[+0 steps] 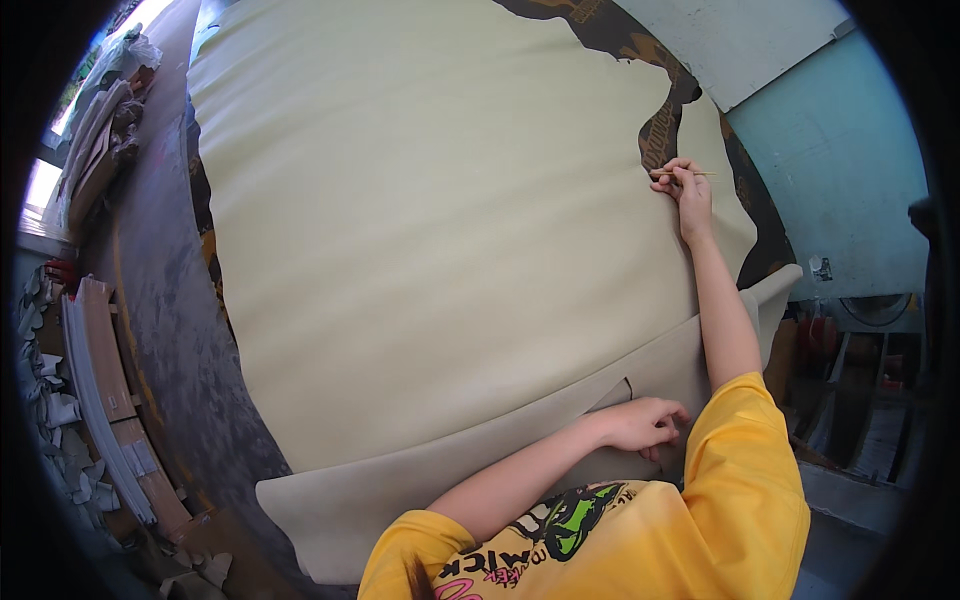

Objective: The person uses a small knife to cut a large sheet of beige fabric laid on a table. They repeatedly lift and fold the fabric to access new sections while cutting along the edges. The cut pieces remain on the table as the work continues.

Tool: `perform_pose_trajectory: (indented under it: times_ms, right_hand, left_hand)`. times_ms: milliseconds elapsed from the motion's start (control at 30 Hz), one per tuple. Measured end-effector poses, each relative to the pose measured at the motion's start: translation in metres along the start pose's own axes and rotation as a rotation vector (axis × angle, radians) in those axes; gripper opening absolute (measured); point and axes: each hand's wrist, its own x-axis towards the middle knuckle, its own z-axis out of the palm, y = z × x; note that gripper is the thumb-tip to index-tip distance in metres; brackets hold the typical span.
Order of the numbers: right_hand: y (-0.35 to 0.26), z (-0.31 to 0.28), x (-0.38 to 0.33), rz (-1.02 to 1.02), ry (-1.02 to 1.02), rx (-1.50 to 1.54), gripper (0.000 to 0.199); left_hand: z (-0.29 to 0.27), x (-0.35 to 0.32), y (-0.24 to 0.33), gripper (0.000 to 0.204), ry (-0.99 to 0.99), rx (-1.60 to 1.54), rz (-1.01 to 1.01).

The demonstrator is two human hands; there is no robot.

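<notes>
A large cream leather hide [430,220] with uneven edges lies spread out before me. Its near edge is folded over in a long flap [400,485], greyer on the side that shows. At the far right, beside an inward notch in the hide, my right hand [690,200] pinches a thin yellowish pen-like stick [700,173]; its tip is at the hide's edge. Close to my body, my left hand [645,425] is over the flap, fingers loosely bent and apart, with nothing visible in them. A slit [622,385] shows in the flap beside that hand.
Dark brown-patterned material [660,140] shows under the hide's edges. A pale blue-green panel [830,160] stands to the right, above a dark rack [850,390]. Leftward are long stacked boards [110,400], leather scraps [65,430] and plastic-wrapped bundles [100,150].
</notes>
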Motion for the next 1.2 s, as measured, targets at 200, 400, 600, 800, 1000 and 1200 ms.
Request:
perform_pose_trajectory:
  times_ms: [200, 400, 600, 800, 1000, 1200]
  right_hand:
    - [-0.018, 0.048, -0.028, -0.062, -0.098, -0.164, 0.015]
    - [-0.036, 0.074, -0.047, -0.141, -0.153, -0.477, 0.014]
    - [-0.031, 0.020, -0.086, -0.002, -0.056, -0.477, 0.014]
    - [-0.038, -0.025, -0.096, -0.130, 0.053, -0.855, 0.018]
    - [-0.035, 0.027, -0.071, 0.014, -0.089, -0.183, 0.019]
    - [-0.026, 0.056, -0.025, -0.013, -0.264, -0.342, 0.025]
  left_hand:
    - [-0.001, -0.002, 0.004, 0.040, -0.010, 0.047, 0.011]
    - [-0.003, -0.001, 0.002, 0.041, -0.028, 0.045, 0.019]
    - [-0.003, -0.001, -0.001, 0.042, -0.025, 0.023, 0.018]
    - [-0.001, -0.001, -0.002, 0.044, -0.002, -0.008, 0.040]
    - [-0.001, -0.001, 0.000, 0.042, -0.018, 0.002, 0.008]
    - [0.001, 0.002, -0.005, 0.040, -0.001, 0.004, 0.052]
